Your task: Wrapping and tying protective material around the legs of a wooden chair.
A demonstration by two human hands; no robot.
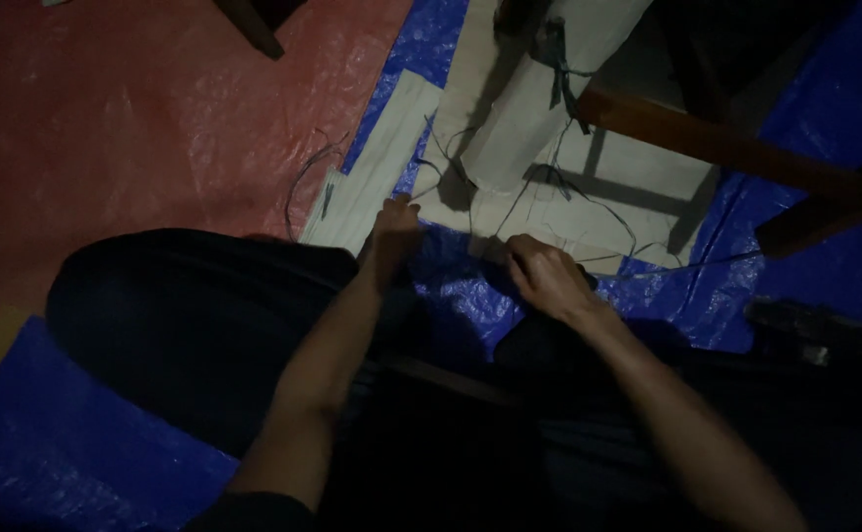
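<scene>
I look down at a dim floor covered with plastic sheets. My left hand (392,236) rests with its fingers on the near edge of a pale strip of woven material (377,177). My right hand (547,276) is closed at the near edge of a larger pale woven sheet (638,187) and seems to pinch a thin dark strand (687,264) that trails off to the right. A rolled pale piece (520,118), tied with a dark strip, lies on the sheet. Loose thin strands curl around the pieces.
A blue tarp (461,286) lies under the pale pieces and an orange-red tarp (155,118) to the left. Brown wooden legs (727,148) cross at the upper right. My dark-clothed knees (185,315) fill the foreground.
</scene>
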